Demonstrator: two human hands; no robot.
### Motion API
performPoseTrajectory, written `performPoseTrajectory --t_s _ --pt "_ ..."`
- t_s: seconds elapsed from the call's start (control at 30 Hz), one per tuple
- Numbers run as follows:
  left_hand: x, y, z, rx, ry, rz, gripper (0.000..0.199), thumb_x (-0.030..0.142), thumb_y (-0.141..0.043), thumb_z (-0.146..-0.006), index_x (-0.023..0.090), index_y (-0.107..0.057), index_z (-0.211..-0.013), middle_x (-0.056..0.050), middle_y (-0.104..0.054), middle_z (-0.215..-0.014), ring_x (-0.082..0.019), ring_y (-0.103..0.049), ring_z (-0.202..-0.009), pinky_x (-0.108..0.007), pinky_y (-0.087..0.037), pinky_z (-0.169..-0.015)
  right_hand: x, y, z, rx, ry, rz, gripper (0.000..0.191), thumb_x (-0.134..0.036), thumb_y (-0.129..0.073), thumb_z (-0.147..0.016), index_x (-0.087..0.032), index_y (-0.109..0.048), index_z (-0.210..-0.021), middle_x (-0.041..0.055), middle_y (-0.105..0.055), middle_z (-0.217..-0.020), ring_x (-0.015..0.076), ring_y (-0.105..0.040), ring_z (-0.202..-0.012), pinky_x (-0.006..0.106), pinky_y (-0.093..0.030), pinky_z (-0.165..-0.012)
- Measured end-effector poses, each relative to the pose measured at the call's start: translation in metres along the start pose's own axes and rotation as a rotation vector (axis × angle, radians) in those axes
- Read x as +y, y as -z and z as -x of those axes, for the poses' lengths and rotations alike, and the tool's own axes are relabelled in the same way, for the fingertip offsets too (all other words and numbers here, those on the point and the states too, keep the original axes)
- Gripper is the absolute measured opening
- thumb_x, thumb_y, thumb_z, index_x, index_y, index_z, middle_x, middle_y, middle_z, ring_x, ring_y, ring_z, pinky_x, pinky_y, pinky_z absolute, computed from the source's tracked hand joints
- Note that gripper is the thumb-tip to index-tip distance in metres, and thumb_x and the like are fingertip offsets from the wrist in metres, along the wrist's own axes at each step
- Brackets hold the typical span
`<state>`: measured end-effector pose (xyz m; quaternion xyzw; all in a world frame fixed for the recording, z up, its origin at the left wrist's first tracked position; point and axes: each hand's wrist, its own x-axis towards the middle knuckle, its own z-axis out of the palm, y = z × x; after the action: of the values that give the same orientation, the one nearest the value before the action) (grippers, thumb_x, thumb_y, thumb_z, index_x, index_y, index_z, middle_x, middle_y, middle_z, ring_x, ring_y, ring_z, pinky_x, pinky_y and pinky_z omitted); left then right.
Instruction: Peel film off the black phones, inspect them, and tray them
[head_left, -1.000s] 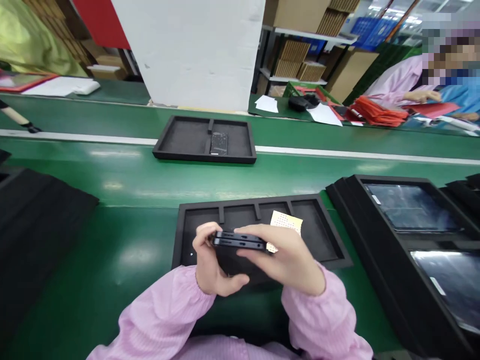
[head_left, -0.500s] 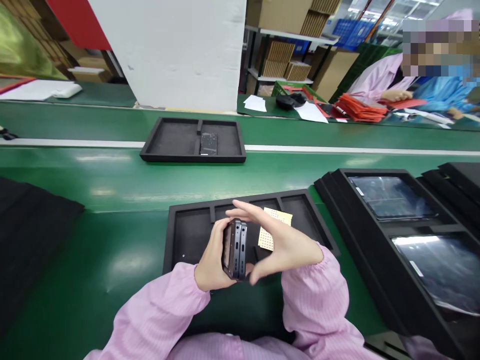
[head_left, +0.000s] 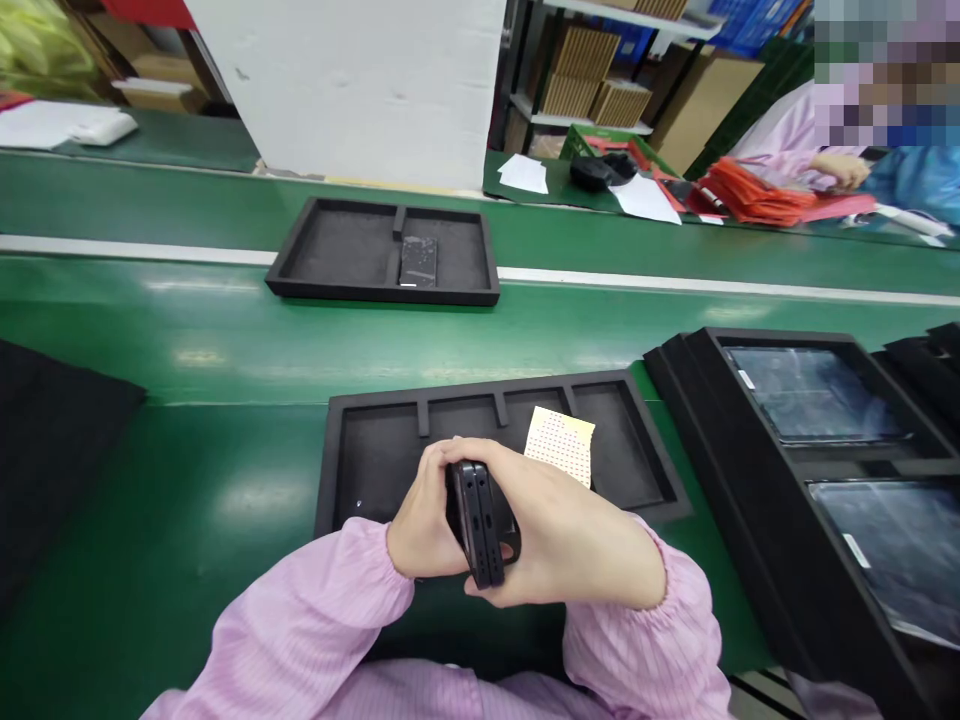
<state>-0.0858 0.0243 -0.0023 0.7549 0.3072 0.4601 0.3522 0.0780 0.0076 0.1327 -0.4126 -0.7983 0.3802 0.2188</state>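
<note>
Two dark smartphones [head_left: 480, 525] stand face to back against each other, their port ends turned up toward me. My left hand [head_left: 420, 522] wraps their left side, fingers closed. Around the right side curls my right hand [head_left: 551, 525], its fingers over the far end and its thumb at the near end, so both hands grip the pair. Beneath them lies a black foam tray [head_left: 375, 400] with several compartments, partly hidden by my hands. On the tray, just beyond my right hand, is a pale yellow sheet of small dotted labels [head_left: 562, 440].
Farther off, a second black tray [head_left: 315, 292] holds one dark phone [head_left: 418, 262]. Stacked black trays [head_left: 750, 470] at right carry film-covered tablets [head_left: 821, 395]. Black foam [head_left: 60, 450] lies left. A co-worker's hand [head_left: 840, 170] is near red pouches [head_left: 757, 195] at far right.
My right hand has closed from a spread pose onto the phones. The phones have tipped and shifted slightly nearer to me. The camera view has dipped a little.
</note>
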Motion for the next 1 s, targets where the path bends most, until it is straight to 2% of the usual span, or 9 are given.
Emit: performPoseTrajectory --t_s 0.1,0.23,0.4,0.53,0.63,0.77,0.9,1.0 --pt "0.003 0.006 -0.004 -0.043 -0.027 0.029 0.103 0.034 -0.087 -0.052 0.025 -0.031 -0.139 -0.013 -0.056 -0.124 -0.039 -0.063 -0.111 -0.060 -0.056 -0.092 0.000 0.002 0.001 0.014 -0.024 0.069 0.100 -0.024 -0.092 -0.056 -0.023 -0.038 -0.139 0.0132 -0.058 -0.140 0.0316 -0.058 -0.130 0.047 -0.048 -0.110" --pt "0.001 0.007 -0.004 -0.100 0.036 0.056 0.107 0.035 -0.090 -0.051 0.025 -0.030 -0.139 -0.016 -0.054 -0.129 -0.039 -0.063 -0.113 -0.060 -0.057 -0.091 0.001 0.003 0.001 0.015 -0.108 0.152 0.106 -0.030 -0.094 -0.056 -0.019 -0.034 -0.142 0.0186 -0.055 -0.144 0.0357 -0.058 -0.131 0.056 -0.043 -0.114" --pt "-0.002 0.004 0.000 -0.137 0.077 0.116 0.111 0.036 -0.089 -0.054 0.025 -0.022 -0.141 -0.015 -0.055 -0.125 -0.037 -0.067 -0.105 -0.057 -0.059 -0.085 0.001 0.002 0.000 0.007 -0.113 0.108 0.097 -0.026 -0.091 -0.057 -0.021 -0.040 -0.139 0.0130 -0.061 -0.137 0.0310 -0.062 -0.124 0.047 -0.051 -0.105" --pt "-0.001 0.002 0.002 -0.083 0.025 0.040 0.111 0.031 -0.089 -0.051 0.025 -0.023 -0.140 -0.014 -0.056 -0.120 -0.037 -0.068 -0.103 -0.056 -0.060 -0.084 0.002 0.003 0.000 -0.011 -0.089 0.099 0.098 -0.028 -0.093 -0.055 -0.021 -0.041 -0.137 0.0118 -0.060 -0.140 0.0301 -0.062 -0.124 0.047 -0.049 -0.107" --pt "0.000 0.001 0.003 -0.048 -0.008 0.005 0.107 0.035 -0.087 -0.054 0.023 -0.025 -0.140 -0.015 -0.056 -0.119 -0.038 -0.068 -0.103 -0.057 -0.059 -0.084 0.004 0.006 -0.001 -0.018 -0.078 0.083 0.097 -0.028 -0.094 -0.053 -0.020 -0.044 -0.136 0.0101 -0.062 -0.136 0.0279 -0.063 -0.122 0.042 -0.050 -0.105" --pt "0.000 0.001 0.003 -0.049 0.055 0.021 0.101 0.040 -0.086 -0.059 0.022 -0.028 -0.138 -0.015 -0.057 -0.119 -0.038 -0.067 -0.106 -0.058 -0.058 -0.086 0.008 0.008 -0.003 -0.049 -0.102 0.028 0.099 -0.027 -0.094 -0.051 -0.020 -0.044 -0.136 0.0086 -0.063 -0.133 0.0273 -0.061 -0.123 0.041 -0.050 -0.104" --pt "0.001 0.001 0.002 -0.047 0.100 0.055 0.098 0.034 -0.087 -0.055 0.023 -0.032 -0.135 -0.013 -0.058 -0.118 -0.035 -0.067 -0.105 -0.056 -0.058 -0.087 0.010 0.009 -0.006 -0.063 -0.130 -0.014 0.098 -0.029 -0.092 -0.051 -0.020 -0.044 -0.136 0.0085 -0.063 -0.131 0.0281 -0.061 -0.123 0.042 -0.051 -0.103" --pt "0.003 0.001 0.000 -0.027 0.117 0.071 0.098 0.037 -0.088 -0.054 0.023 -0.034 -0.134 -0.011 -0.057 -0.116 -0.034 -0.067 -0.102 -0.055 -0.059 -0.086 0.010 0.011 -0.010 -0.067 -0.144 -0.044 0.094 -0.029 -0.091 -0.052 -0.020 -0.046 -0.134 0.0072 -0.064 -0.129 0.0271 -0.063 -0.119 0.041 -0.052 -0.099"
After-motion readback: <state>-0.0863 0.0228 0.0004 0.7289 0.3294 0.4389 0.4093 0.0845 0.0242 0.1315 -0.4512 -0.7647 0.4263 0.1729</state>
